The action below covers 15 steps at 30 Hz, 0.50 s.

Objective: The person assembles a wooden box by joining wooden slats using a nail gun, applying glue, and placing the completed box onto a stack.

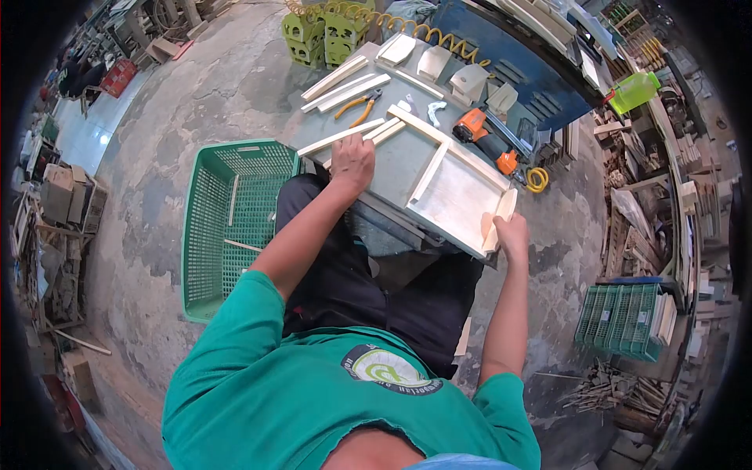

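Observation:
My left hand (353,164) is at the left side of the work table, its fingers curled over a thin wooden strip (321,143). A second pair of strips (383,131) lies just beside it. At the table's near right corner, my right hand (511,235) grips the short end piece (505,210) of a light wooden frame. That wooden frame (430,172) lies flat, with a crossbar and a thin pale panel (462,192) inside. My right fingertips are partly hidden behind the end piece.
Orange-handled pliers (359,108), an orange nail gun (486,137) and loose wooden strips (345,92) lie on the table (384,168). Shaped wooden blocks (433,62) line its back. A yellow coiled hose (439,39) runs behind. A green basket (192,235) stands at left on the floor.

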### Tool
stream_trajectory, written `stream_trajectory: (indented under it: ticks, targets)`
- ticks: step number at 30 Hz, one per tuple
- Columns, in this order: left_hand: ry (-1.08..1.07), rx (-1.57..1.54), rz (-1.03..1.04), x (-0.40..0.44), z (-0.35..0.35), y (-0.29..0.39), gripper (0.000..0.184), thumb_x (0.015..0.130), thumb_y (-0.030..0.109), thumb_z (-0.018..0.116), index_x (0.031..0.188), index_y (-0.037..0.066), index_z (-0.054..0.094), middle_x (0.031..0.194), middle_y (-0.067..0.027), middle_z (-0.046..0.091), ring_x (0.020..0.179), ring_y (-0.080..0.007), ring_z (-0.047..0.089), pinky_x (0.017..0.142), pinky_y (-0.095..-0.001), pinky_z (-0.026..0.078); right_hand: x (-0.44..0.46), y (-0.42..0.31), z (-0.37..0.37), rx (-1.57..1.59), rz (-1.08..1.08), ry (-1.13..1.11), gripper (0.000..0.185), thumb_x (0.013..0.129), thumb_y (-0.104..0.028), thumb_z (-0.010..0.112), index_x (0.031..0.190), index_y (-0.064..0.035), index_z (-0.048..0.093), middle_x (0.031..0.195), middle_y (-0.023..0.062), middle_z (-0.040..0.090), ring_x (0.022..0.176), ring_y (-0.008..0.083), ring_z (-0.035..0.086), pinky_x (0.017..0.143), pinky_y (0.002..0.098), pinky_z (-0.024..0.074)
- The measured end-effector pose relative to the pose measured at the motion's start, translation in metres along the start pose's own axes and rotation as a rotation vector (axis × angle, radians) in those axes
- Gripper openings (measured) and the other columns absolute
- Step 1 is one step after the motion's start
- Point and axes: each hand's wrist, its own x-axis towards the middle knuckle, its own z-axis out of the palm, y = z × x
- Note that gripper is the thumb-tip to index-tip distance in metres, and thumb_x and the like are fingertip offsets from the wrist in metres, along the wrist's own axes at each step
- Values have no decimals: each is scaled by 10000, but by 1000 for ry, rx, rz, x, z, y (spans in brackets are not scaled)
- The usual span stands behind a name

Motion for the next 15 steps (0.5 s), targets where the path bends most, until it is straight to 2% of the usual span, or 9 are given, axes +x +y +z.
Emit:
stream_trajectory:
  ticks: [1, 3, 6, 7, 9, 10, 12, 13, 15]
  targets:
    - [-10, -1, -61, 1, 1, 2, 112, 879, 153, 628, 922, 87, 707, 966, -89, 638, 981, -285, 648, 853, -459, 475, -1, 0, 0, 2, 4, 1, 414, 830, -312, 703, 1043, 41, 735, 1016, 276, 749, 973, 414, 737, 878, 469, 554]
    - [-55, -7, -93, 5, 1, 5, 119, 875, 162, 641, 933, 86, 712, 972, -90, 643, 991, -291, 652, 859, -463, 483, -1, -1, -3, 99, 17, -9, 346, 849, -265, 696, 974, 56, 733, 859, 169, 758, 789, 254, 730, 740, 404, 544]
    - [-122, -15, -124, 11, 0, 6, 135, 873, 174, 663, 951, 82, 722, 997, -98, 651, 1011, -299, 660, 869, -471, 497, -5, 0, -1, 169, 25, 6, 354, 862, -281, 713, 967, 57, 734, 831, 141, 743, 754, 210, 700, 709, 384, 530]
    - [-147, -19, -114, 11, -1, 5, 141, 873, 178, 671, 959, 81, 727, 1015, -104, 654, 1020, -302, 663, 873, -476, 503, -5, 2, -1, 167, 23, 6, 354, 862, -281, 713, 967, 57, 734, 831, 141, 743, 754, 210, 700, 709, 384, 530]
    - [-135, -20, -118, 11, -5, 3, 157, 874, 187, 682, 986, 85, 723, 1032, -111, 653, 1027, -304, 662, 874, -478, 502, -8, 3, 0, 152, 17, -9, 435, 874, -351, 723, 1018, 59, 727, 881, 196, 748, 841, 305, 736, 786, 437, 544]
    - [-129, -22, -119, 11, -6, 3, 177, 875, 197, 693, 1013, 90, 720, 1050, -118, 651, 1035, -307, 661, 876, -480, 500, -11, 4, -1, 153, 18, -5, 435, 874, -351, 723, 1018, 59, 727, 881, 196, 748, 841, 305, 736, 786, 437, 544]
    - [-95, -26, -149, 10, -11, 5, 155, 897, 180, 653, 1013, 96, 713, 1054, -107, 649, 1047, -301, 654, 867, -480, 492, -19, 5, -2, 288, 13, -31, 418, 960, -350, 705, 1047, 59, 715, 905, 127, 741, 845, 221, 712, 745, 404, 536]
    - [-65, -28, -185, 7, -11, 4, 145, 919, 163, 613, 1012, 102, 706, 1059, -95, 647, 1058, -295, 648, 859, -481, 484, -16, 19, 5, 289, 18, -33, 418, 960, -350, 705, 1047, 59, 715, 905, 127, 741, 845, 221, 712, 745, 404, 536]
    - [-118, -45, -171, 9, -6, -6, 161, 910, 181, 628, 1030, 100, 699, 1066, -99, 646, 1072, -298, 640, 859, -485, 483, -15, 43, 22, 745, 101, -9, 382, 1033, -335, 663, 1139, 31, 689, 1000, 66, 727, 886, 154, 687, 721, 331, 536]
